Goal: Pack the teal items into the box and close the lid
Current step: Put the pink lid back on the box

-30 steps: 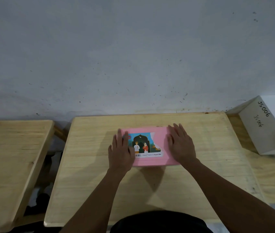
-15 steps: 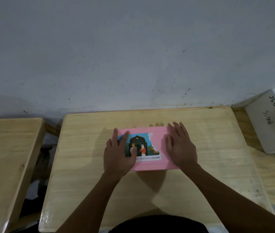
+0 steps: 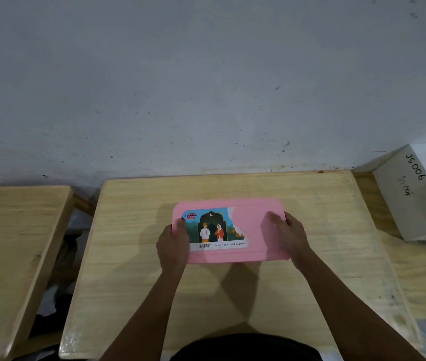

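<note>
Both hands, flat on top earlier, are now clamped around the short ends of the lidded pink plastic box (image 3: 243,230) at the middle of the pale wooden table (image 3: 133,269), left hand (image 3: 172,246) and right hand (image 3: 288,237) thumbs on top, so closing is judged done and only a seating check or release is called for.

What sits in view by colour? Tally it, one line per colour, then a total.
Pink: 1, the lidded box, held at its ends by the left hand and right hand
White: 1, the marked carton
Wooden: 2, the table and side table
Teal: 0 visible
Total: 4

White labelled block (image 3: 412,199) beside table (image 3: 139,272)
</note>
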Motion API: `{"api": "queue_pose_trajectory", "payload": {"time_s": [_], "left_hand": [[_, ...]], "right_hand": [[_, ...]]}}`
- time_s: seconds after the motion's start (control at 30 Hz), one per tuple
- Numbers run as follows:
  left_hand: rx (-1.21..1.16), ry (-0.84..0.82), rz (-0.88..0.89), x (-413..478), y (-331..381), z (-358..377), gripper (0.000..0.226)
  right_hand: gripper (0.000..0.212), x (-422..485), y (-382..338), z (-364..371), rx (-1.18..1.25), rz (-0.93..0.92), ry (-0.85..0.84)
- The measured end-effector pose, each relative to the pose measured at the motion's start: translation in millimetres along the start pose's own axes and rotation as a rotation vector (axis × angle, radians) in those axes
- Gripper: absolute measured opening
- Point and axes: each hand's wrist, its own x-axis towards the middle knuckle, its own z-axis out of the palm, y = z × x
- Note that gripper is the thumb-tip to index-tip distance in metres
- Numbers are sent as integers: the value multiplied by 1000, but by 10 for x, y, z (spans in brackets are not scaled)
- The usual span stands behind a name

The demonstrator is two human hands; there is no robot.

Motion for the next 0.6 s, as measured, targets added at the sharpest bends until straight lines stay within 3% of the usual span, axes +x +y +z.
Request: {"api": "queue_pose_trajectory", "payload": {"time_s": [0.17,0.6], "left_hand": [[-34,26,-15,215,83,76,45],[78,-22,54,943,658,378,49]], "right_hand": [[13,201,-233,29,40,-30,6],[10,863,-682,72,91,24,33]]}}
